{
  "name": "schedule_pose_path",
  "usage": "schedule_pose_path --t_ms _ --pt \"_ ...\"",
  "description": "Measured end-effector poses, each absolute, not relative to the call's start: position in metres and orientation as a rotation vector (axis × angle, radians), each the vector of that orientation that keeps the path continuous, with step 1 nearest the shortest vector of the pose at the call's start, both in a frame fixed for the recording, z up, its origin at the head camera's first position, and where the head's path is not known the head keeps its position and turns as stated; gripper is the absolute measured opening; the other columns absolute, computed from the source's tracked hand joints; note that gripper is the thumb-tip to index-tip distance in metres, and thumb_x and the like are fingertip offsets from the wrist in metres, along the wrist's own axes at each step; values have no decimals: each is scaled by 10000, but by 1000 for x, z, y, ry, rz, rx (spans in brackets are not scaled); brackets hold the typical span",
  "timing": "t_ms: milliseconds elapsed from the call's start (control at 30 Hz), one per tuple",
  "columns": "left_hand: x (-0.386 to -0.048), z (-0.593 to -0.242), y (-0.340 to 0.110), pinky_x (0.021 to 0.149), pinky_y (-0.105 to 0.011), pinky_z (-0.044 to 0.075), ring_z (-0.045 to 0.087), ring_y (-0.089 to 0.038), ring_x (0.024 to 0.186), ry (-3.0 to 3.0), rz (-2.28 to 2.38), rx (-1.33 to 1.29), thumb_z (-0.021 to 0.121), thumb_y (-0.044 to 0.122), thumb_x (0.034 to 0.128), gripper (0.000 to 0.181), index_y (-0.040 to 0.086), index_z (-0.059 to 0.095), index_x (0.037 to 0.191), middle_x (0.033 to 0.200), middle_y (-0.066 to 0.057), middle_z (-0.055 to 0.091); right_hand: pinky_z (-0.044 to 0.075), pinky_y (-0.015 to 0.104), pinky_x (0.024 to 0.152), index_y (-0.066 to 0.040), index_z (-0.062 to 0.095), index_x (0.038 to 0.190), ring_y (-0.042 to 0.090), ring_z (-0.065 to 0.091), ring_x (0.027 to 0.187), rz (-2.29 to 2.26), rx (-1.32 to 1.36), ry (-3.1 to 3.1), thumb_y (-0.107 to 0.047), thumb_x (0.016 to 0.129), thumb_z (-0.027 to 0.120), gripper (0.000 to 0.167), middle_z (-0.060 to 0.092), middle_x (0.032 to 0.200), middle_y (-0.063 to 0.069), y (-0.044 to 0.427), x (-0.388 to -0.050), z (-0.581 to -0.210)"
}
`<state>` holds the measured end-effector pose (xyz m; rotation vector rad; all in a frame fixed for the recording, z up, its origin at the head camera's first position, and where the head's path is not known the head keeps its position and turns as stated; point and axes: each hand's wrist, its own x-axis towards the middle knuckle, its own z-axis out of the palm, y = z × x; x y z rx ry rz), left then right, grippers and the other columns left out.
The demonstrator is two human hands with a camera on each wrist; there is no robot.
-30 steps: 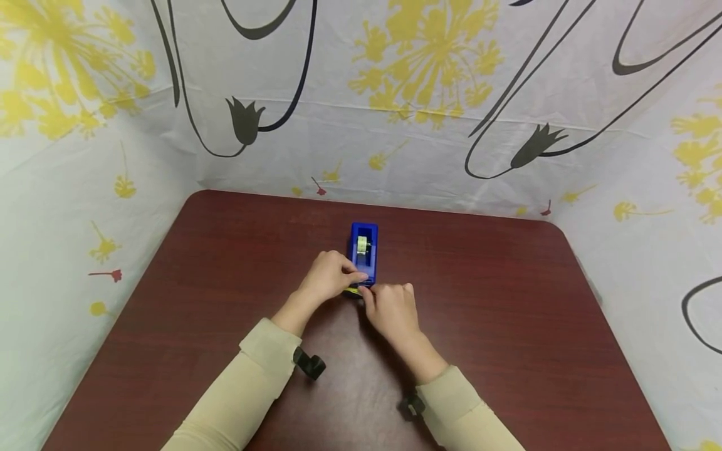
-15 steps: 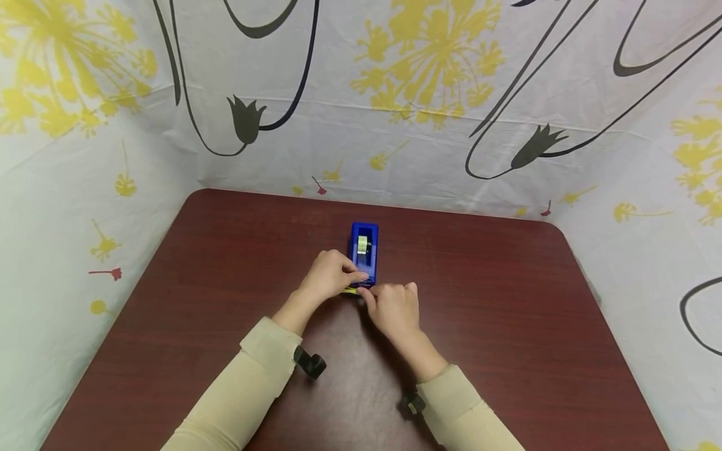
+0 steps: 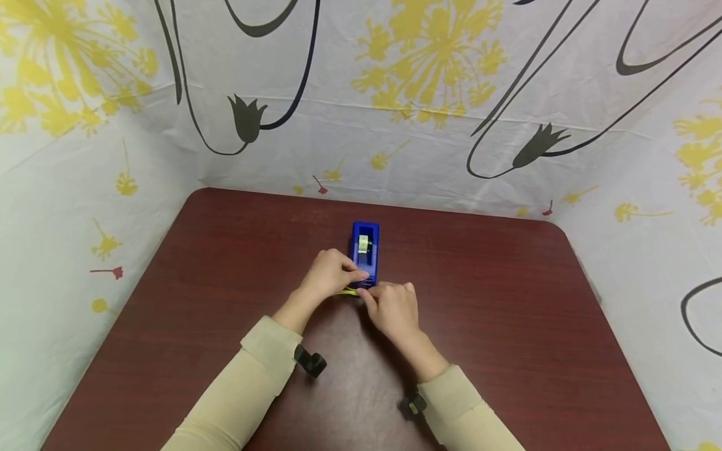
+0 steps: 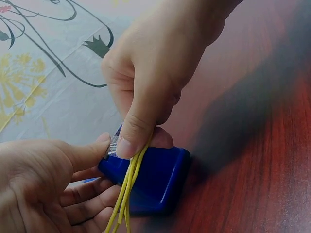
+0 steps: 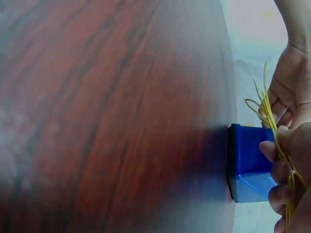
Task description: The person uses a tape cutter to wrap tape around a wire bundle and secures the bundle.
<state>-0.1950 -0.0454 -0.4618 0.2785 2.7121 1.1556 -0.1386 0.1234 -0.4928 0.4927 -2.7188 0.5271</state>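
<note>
A blue tape dispenser [image 3: 365, 224] with a roll of tape [image 3: 363, 243] stands on the table, its cutter end toward me. My left hand [image 3: 328, 274] grips that end from the left; in the left wrist view its thumb lies at the cutter and its fingers curl beside the blue body. My right hand [image 3: 395, 309] pinches a bundle of thin yellow cords [image 4: 127, 187] between thumb and fingers, right at the dispenser's front. Loose ends and a small loop of the cords stick out past the fingertips in the right wrist view. The tape's end is hidden by the hands.
The dark red wooden table [image 3: 496, 313] has rounded far corners. White patterned cloth [image 3: 429, 169] hangs along its back and both sides. Black wrist-camera mounts [image 3: 310, 361] jut inward from the cuffs of both beige sleeves.
The yellow cords show a little farther to the left between the hands. Both hands and the tape dispenser have stayed almost in place.
</note>
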Motion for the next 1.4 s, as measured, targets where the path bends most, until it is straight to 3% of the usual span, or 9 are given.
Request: schedule_pose_path --t_ms 533,833,1100,1400 --pt "-196 -460 -45 576 -245 463 588 -123 658 2661 1169 217 812 377 865 230 154 841 816 764 9 749 421 421 650 -205 842 797 246 686 679 706 407 -2936 -346 922 747 211 740 727 6 129 -145 -494" --pt "-197 -458 -45 620 -269 511 630 -131 738 2702 1167 254 804 391 870 247 149 841 831 810 28 756 337 421 658 -214 775 671 152 551 550 666 523 -2815 -346 922 743 285 555 595 -87 137 -144 -488" --pt "-186 -465 -51 732 -326 558 694 -154 849 2752 1217 277 766 401 905 264 148 835 937 908 17 768 341 387 694 -206 782 770 102 584 628 651 697 -2794 -329 925 735 203 561 659 -96 140 -141 -486" --pt "-172 -460 -57 637 -312 524 607 -94 636 2843 1122 310 709 413 952 303 130 817 966 857 19 751 356 392 679 -186 780 799 143 576 628 588 780 -2667 -334 927 722 205 553 668 -73 142 -140 -487"
